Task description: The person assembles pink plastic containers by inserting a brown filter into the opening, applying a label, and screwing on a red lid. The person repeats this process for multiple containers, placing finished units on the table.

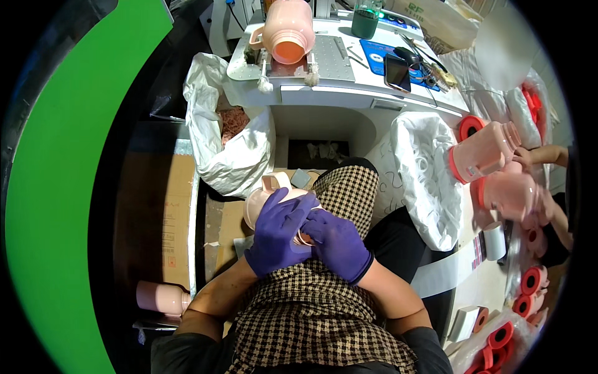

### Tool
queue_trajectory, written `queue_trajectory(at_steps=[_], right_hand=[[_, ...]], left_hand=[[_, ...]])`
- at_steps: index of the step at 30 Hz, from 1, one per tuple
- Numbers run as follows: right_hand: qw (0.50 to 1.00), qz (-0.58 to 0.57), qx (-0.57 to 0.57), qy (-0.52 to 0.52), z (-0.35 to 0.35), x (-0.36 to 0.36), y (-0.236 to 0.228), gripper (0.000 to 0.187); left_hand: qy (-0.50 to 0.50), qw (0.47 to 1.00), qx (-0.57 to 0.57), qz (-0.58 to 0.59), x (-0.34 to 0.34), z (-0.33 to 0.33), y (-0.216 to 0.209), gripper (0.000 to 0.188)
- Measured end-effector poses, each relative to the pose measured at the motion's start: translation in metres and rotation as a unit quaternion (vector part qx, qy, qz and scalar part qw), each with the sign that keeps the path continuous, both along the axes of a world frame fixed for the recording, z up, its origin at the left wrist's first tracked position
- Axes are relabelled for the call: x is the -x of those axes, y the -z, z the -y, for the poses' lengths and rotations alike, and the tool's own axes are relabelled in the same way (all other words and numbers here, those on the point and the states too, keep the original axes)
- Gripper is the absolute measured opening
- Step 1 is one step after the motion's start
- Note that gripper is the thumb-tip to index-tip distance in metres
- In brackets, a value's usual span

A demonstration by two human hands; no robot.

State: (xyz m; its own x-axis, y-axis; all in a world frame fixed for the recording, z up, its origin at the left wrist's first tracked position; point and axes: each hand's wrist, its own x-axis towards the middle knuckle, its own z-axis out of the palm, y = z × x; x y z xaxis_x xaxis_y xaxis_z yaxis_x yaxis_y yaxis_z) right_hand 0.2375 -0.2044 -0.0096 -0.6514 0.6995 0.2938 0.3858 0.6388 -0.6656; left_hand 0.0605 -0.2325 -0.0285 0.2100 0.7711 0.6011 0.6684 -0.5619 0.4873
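A pale pink jug (252, 210) with a loop handle lies tilted across my lap, its mouth toward me. My left hand (277, 232), in a purple glove, is wrapped over the jug's body from above and grips it. My right hand (338, 242), gloved the same way, is closed at the mouth, with its fingers bent in against the rim. Part of a thin, pale curved edge shows between the two hands. The gloves hide most of the mouth, and whatever the right fingertips pinch cannot be made out.
Ahead, another pink jug (288, 31) rests on a machine bed on the white table (336, 93). White sacks stand left (218, 149) and right (430, 181), the right one holding pale rings. Another person's hands (529, 159) handle pink jugs at right. A pink bottle (162, 298) lies lower left.
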Motion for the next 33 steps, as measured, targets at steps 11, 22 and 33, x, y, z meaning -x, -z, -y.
queue_trajectory(at_steps=[11,22,33], right_hand=[[0.977,-0.201,0.036,-0.060,0.018,-0.020,0.048,0.036],[0.842,-0.137,-0.142,0.503,0.064,-0.317,0.040,0.018],[0.697,0.036,-0.043,0.715,0.088,-0.472,0.099,0.019]], left_hand=[[-0.038,0.994,0.057,-0.090,-0.021,-0.004,0.001,0.057],[0.120,0.791,-0.329,-0.502,0.005,0.047,0.034,0.044],[0.271,0.438,-0.567,-0.643,-0.028,0.037,0.116,0.061]])
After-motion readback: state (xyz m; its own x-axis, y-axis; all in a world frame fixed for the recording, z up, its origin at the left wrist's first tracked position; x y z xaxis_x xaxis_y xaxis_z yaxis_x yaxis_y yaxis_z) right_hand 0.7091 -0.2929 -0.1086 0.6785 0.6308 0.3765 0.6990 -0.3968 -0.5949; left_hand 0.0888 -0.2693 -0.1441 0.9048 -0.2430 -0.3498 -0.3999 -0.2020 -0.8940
